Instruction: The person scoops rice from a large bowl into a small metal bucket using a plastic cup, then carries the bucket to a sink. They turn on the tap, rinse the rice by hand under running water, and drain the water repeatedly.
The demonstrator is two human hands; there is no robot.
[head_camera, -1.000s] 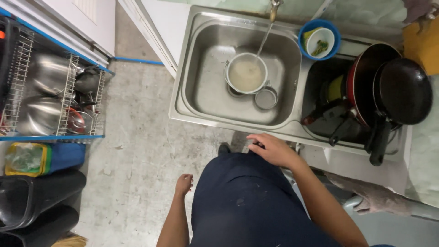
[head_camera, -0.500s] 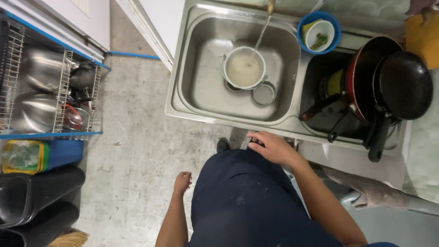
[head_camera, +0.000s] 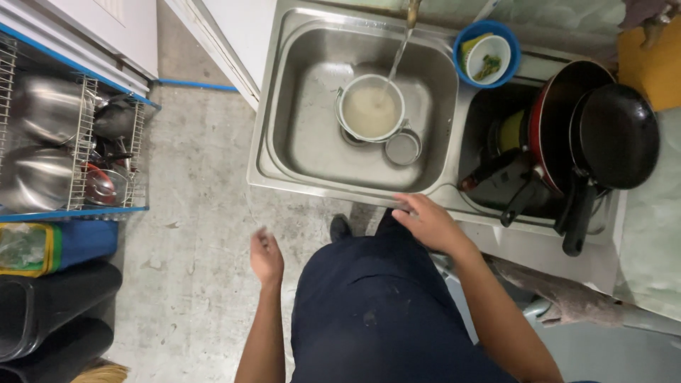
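I stand at a steel sink (head_camera: 284,135), looking straight down over my dark clothing. My right hand (head_camera: 429,222) rests on the sink's front rim, fingers spread, holding nothing. My left hand (head_camera: 266,257) hangs free beside my body above the grey floor, fingers loosely apart and empty. In the left basin a white pot (head_camera: 370,108) fills with cloudy water from a running tap stream (head_camera: 397,57). A small steel strainer cup (head_camera: 402,147) lies next to the pot.
The right basin holds stacked dark pans (head_camera: 610,138) and a red-rimmed pan (head_camera: 550,120). A blue bowl (head_camera: 486,54) with a white cup sits behind. A dish rack (head_camera: 78,142) with steel bowls stands at left, black bins (head_camera: 50,312) below it.
The view has shifted slightly. My left hand has lifted a little away from my side; my right hand stays on the sink's rim.
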